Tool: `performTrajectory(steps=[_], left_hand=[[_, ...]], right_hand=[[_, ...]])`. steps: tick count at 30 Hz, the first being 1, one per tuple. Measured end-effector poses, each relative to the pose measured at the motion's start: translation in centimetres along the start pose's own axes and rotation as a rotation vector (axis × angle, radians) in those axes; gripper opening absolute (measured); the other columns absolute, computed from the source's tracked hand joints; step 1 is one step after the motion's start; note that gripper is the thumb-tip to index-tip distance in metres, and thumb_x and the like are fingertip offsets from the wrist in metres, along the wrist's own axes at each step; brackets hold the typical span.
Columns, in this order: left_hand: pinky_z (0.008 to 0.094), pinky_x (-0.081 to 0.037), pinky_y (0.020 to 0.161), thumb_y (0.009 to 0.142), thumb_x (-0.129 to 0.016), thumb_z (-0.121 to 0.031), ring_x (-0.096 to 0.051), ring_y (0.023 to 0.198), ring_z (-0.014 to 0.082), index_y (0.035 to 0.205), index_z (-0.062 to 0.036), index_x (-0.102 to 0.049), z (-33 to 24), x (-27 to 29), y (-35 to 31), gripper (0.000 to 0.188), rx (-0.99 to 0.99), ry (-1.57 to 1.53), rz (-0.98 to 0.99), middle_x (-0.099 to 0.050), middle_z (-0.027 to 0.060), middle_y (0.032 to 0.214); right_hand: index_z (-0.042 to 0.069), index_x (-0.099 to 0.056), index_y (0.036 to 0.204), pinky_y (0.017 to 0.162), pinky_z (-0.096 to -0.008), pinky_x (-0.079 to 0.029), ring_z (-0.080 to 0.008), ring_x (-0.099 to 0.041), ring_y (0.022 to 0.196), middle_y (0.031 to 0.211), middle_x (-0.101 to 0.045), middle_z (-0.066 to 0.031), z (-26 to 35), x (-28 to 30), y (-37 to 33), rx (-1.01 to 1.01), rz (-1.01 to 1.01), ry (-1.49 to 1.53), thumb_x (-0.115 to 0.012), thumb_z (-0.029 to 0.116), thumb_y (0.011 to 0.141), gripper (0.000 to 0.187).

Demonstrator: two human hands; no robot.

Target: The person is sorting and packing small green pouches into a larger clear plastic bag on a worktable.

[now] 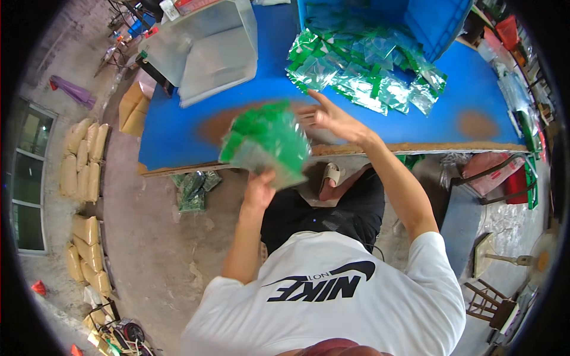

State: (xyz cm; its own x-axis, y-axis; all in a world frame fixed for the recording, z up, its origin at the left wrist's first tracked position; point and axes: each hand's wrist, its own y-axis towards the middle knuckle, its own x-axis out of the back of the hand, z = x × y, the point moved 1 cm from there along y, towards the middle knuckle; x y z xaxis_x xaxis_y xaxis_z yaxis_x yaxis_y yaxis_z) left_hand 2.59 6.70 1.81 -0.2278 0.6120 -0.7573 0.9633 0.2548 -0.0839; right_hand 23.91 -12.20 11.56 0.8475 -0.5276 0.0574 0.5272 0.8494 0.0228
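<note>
Blurred by motion, a bundle of green and clear plastic packets [267,137] is gripped at its near lower edge by my left hand [259,188]. It is held up over the front edge of the blue table [178,133]. My right hand [337,120] is just right of the bundle, fingers stretched out and apart, with nothing seen in it. Whether its fingertips touch the packets I cannot tell. Farther back, a loose heap of shiny green and clear packets [374,74] spills from a tipped blue bin [436,24] onto the table.
A translucent plastic bin [217,53] lies on its side at the table's back left. Under the front edge, a bag of green packets [195,191] rests on the floor. Filled sacks [83,163] line the left wall. At right are a grey bench [454,216] and a wooden stool [490,304].
</note>
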Motion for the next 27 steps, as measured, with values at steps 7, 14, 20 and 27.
performTrajectory(steps=[7, 14, 20, 27], left_hand=[[0.0349, -0.046, 0.096, 0.072, -0.081, -0.003, -0.058, 0.108, 0.0185, 0.125, -0.0018, -0.058, -4.6, -6.2, 9.0, 0.057, -0.207, 1.101, 0.308, -0.062, 0.0054, 0.118], [0.0402, -0.045, 0.102, 0.071, -0.084, -0.006, -0.056, 0.118, 0.0247, 0.147, -0.0048, -0.036, -3.3, -8.6, 10.0, 0.09, -0.283, 0.877, 0.226, -0.055, 0.01, 0.131], [0.0414, -0.04, 0.11, 0.07, -0.086, -0.004, -0.048, 0.13, 0.0251, 0.148, -0.0104, -0.032, -3.3, -8.4, 11.4, 0.095, -0.218, 0.853, 0.266, -0.05, 0.0093, 0.137], [0.0448, -0.029, 0.117, 0.07, -0.089, -0.01, -0.037, 0.14, 0.0264, 0.16, -0.0171, -0.006, -3.1, -7.5, 11.6, 0.123, -0.148, 0.785, 0.193, -0.029, 0.0147, 0.158]], right_hand=[[0.008, -0.006, 0.158, 0.109, -0.0435, -0.039, -0.0426, -0.047, 0.132, 0.143, -0.045, -0.0305, -1.7, -1.6, -0.3, 0.338, -0.245, -0.382, -0.092, 0.031, 0.064, 0.129], [0.004, -0.018, 0.154, 0.108, -0.0461, -0.039, -0.0436, -0.049, 0.128, 0.136, -0.051, -0.0267, -2.4, -0.6, -0.8, 0.416, -0.344, -0.375, -0.089, 0.03, 0.067, 0.115], [0.004, -0.03, 0.146, 0.104, -0.0467, -0.038, -0.0405, -0.052, 0.122, 0.125, -0.057, -0.0236, -5.0, -0.9, 1.1, 0.425, -0.4, -0.62, -0.088, 0.039, 0.064, 0.107], [0.003, -0.039, 0.136, 0.101, -0.047, -0.041, -0.0398, -0.053, 0.116, 0.119, -0.057, -0.0221, -5.6, -0.5, 0.9, 0.582, -0.538, -0.516, -0.091, 0.036, 0.059, 0.099]])
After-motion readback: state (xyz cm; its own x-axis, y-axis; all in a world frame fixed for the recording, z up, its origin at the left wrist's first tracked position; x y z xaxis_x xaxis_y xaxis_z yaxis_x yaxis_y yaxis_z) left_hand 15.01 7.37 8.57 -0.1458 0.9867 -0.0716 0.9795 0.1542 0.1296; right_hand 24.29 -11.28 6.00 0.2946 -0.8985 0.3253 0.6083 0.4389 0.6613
